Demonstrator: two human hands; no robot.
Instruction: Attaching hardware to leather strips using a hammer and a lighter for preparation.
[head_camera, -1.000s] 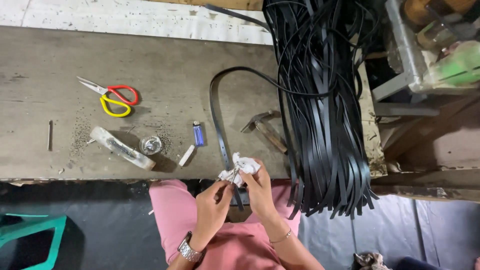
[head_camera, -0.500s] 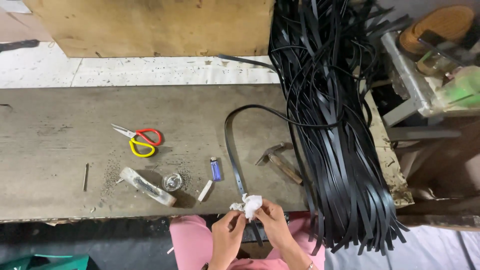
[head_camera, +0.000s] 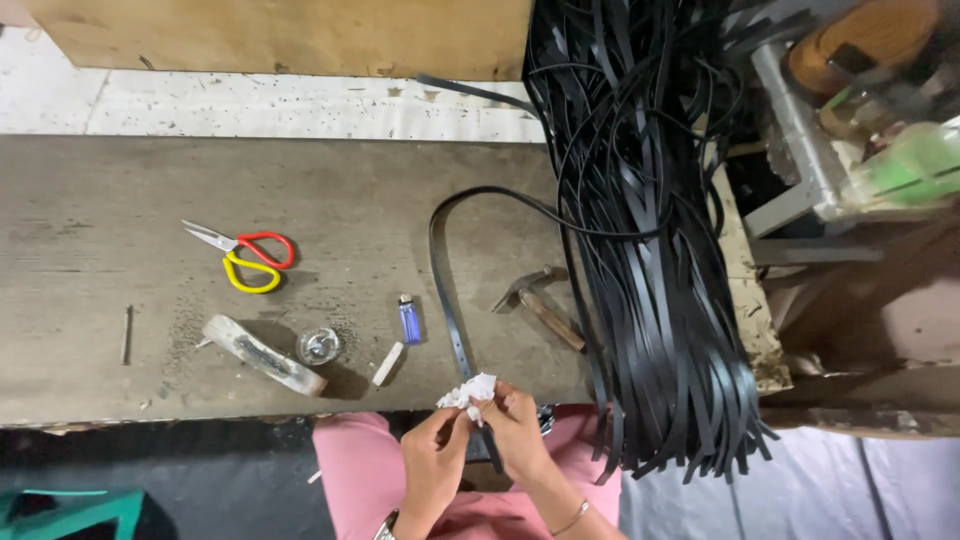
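Both hands meet at the near edge of a worn wooden workbench (head_camera: 120, 190), over the person's pink-clad lap. The left hand (head_camera: 435, 460) and the right hand (head_camera: 515, 435) each have their fingers closed on a small crumpled white wad (head_camera: 468, 392), paper or cloth, I cannot tell which, pinched between the fingertips of the two hands and held just above the bench edge. Directly under the wad and between the hands runs a single black strap (head_camera: 445, 300), which passes beneath the right hand's fingers and off the bench edge; beyond the hands it curves up and away, then bends to the right into a big heap of black straps (head_camera: 650, 250) that lies to the right of the right hand and hangs over the bench edge. Just beyond the right hand and slightly to its right lies a hammer (head_camera: 540, 305). Beyond the left hand sits a small blue lighter (head_camera: 409, 320), with a short white stick (head_camera: 388, 364) just to the left of it. Further left of the left hand are a small round glass dish (head_camera: 318, 346) and a pale, grimy tube-like object (head_camera: 262, 354), and beyond those, well apart from both hands, scissors (head_camera: 245, 258) with one red and one yellow handle.
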